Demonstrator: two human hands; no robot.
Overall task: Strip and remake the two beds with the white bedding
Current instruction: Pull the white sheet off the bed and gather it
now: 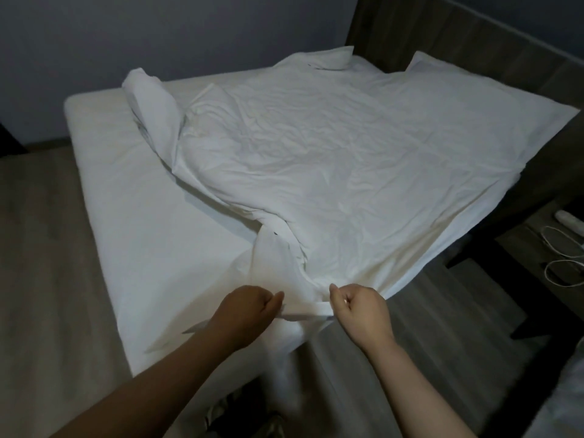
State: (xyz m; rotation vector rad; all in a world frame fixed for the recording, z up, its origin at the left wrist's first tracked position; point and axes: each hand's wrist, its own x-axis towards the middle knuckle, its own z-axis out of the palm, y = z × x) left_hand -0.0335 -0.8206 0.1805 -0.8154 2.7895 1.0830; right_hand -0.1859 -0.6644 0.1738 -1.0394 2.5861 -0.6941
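Note:
A white mattress (132, 197) fills the middle of the view, its near corner right below me. A crumpled white sheet (331, 147) lies spread over its right and far part, bunched in a fold at the far left and hanging off the right side. My left hand (245, 314) and my right hand (360, 311) both pinch the sheet's near edge at the mattress corner, a short stretch of cloth pulled taut between them.
A dark wooden headboard (474, 36) stands at the far right. A bedside table (543, 248) at the right carries a white cable and a remote. Part of a second bed (565, 399) shows at the bottom right. Wood floor (41, 248) runs along the left.

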